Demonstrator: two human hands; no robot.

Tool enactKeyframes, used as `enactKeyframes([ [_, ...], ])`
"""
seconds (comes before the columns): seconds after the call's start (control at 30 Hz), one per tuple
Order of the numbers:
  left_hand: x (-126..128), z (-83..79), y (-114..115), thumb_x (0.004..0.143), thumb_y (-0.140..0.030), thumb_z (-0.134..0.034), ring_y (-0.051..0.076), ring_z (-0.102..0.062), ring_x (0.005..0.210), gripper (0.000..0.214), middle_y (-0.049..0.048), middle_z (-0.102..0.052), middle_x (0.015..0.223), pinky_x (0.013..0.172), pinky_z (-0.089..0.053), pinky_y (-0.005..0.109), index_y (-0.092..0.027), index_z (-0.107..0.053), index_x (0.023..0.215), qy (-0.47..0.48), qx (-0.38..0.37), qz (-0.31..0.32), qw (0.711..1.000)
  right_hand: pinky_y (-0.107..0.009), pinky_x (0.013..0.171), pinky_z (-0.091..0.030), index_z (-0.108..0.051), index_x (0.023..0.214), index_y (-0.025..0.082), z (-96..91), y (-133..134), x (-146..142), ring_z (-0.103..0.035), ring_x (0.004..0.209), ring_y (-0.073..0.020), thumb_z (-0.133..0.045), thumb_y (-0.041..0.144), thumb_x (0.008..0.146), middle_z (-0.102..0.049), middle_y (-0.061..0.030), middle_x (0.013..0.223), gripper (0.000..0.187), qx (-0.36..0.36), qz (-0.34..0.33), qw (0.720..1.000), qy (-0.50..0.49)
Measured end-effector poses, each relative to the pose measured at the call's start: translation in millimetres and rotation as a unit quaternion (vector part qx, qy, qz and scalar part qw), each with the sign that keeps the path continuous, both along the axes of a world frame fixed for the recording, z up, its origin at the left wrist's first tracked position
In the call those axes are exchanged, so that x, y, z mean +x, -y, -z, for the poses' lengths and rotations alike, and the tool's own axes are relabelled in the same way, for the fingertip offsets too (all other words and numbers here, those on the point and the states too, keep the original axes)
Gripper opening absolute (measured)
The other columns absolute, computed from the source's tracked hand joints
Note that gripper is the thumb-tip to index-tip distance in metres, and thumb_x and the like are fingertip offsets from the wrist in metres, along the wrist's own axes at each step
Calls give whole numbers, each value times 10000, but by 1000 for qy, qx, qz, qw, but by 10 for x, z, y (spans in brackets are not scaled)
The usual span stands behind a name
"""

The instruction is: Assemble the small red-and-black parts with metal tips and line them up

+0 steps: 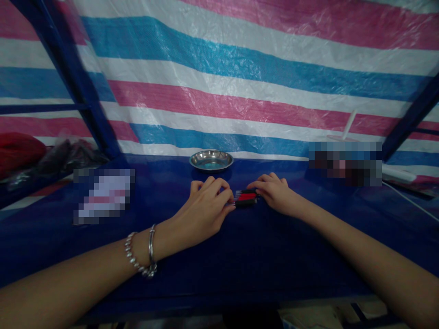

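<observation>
A small bundle of thin red and black sticks (246,198) lies on the dark blue table (240,256), held between both hands. My left hand (205,211) has its fingers curled and pinches the bundle's left end; two bracelets sit on that wrist. My right hand (274,193) is curled over the bundle's right end. What the sticks are is too small to tell.
A shallow metal dish (211,160) stands at the table's back edge, just beyond the hands. A striped pink, blue and white tarp (240,82) hangs behind. Blurred patches lie left and right. Dark bags (65,157) and red cloth (17,151) sit far left.
</observation>
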State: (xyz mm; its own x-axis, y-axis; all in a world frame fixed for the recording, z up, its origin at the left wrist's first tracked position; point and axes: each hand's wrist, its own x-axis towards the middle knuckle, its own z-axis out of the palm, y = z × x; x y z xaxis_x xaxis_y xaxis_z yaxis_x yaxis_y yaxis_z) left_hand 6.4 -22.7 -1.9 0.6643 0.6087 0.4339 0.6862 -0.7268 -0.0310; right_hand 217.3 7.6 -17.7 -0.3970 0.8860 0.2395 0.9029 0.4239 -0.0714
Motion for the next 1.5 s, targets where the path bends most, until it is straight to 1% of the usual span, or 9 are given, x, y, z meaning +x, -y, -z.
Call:
enactKeyframes([
  [0.17, 2, -9, 6, 817, -197, -471, 190, -436, 868, 57, 26, -504, 959, 721, -269, 353, -179, -510, 855, 2, 3, -1, 1000, -344, 687, -329, -526, 1088, 295, 5, -9, 8, -422, 922, -224, -330, 194, 852, -529, -72, 1025, 323, 14, 9, 1000, 1],
  [0.37, -13, -1, 7, 820, -209, -470, 200, -434, 877, 61, 34, -518, 959, 716, -274, 351, -174, -509, 852, 21, 23, -20, 999, -396, 706, -368, -542, 1068, 265, -78, 10, 43, -439, 943, -255, -414, 312, 828, -542, -78, 1012, 277, 43, 72, 996, 34],
  [0.5, -27, 10, -4, 817, -210, -476, 200, -438, 877, 61, 32, -523, 949, 709, -275, 346, -175, -507, 857, 30, 28, -29, 999, -452, 721, -372, -595, 967, 242, -166, 33, 96, -434, 973, -287, -434, 372, 811, -554, -81, 1003, 259, 9, 124, 991, 58],
  [0.63, -27, 6, -10, 814, -198, -478, 195, -441, 871, 54, 29, -524, 937, 698, -275, 337, -176, -504, 855, 33, 27, -31, 999, -466, 745, -363, -614, 898, 217, -212, 42, 142, -435, 993, -299, -450, 408, 795, -573, -86, 981, 272, -35, 154, 984, 82],
  [0.83, -29, 1, -17, 816, -200, -469, 193, -439, 860, 52, 28, -526, 927, 687, -273, 332, -177, -502, 850, 33, 31, -39, 998, -464, 766, -358, -603, 904, 214, -241, 95, 127, -458, 997, -288, -440, 433, 797, -590, -85, 979, 292, -43, 157, 982, 101],
  [1.03, -32, -2, -18, 818, -198, -462, 195, -437, 862, 51, 30, -524, 926, 691, -272, 335, -177, -498, 847, 35, 32, -39, 998, -462, 735, -364, -594, 890, 167, -245, 132, 143, -484, 988, -312, -482, 409, 780, -604, -136, 970, 289, -27, 153, 979, 134],
  [1.17, -31, 0, -20, 816, -197, -464, 197, -438, 861, 52, 29, -524, 924, 685, -271, 333, -179, -500, 848, 38, 32, -36, 998, -446, 707, -367, -599, 832, 162, -228, 128, 156, -516, 956, -318, -517, 351, 766, -623, -133, 903, 217, -37, 153, 977, 143],
  [1.37, -32, 1, -11, 818, -202, -460, 199, -439, 869, 60, 30, -522, 924, 688, -270, 335, -176, -504, 851, 36, 26, -39, 998, -411, 707, -375, -596, 865, 168, -215, 121, 142, -553, 930, -295, -509, 281, 767, -632, -125, 915, 173, -65, 152, 975, 152],
  [1.5, -33, -1, -12, 819, -202, -458, 197, -438, 862, 57, 28, -521, 923, 687, -267, 335, -177, -501, 846, 38, 28, -41, 998, -403, 696, -381, -604, 850, 157, -227, 88, 146, -568, 896, -297, -512, 284, 765, -638, -134, 881, 178, -41, 161, 977, 135],
])
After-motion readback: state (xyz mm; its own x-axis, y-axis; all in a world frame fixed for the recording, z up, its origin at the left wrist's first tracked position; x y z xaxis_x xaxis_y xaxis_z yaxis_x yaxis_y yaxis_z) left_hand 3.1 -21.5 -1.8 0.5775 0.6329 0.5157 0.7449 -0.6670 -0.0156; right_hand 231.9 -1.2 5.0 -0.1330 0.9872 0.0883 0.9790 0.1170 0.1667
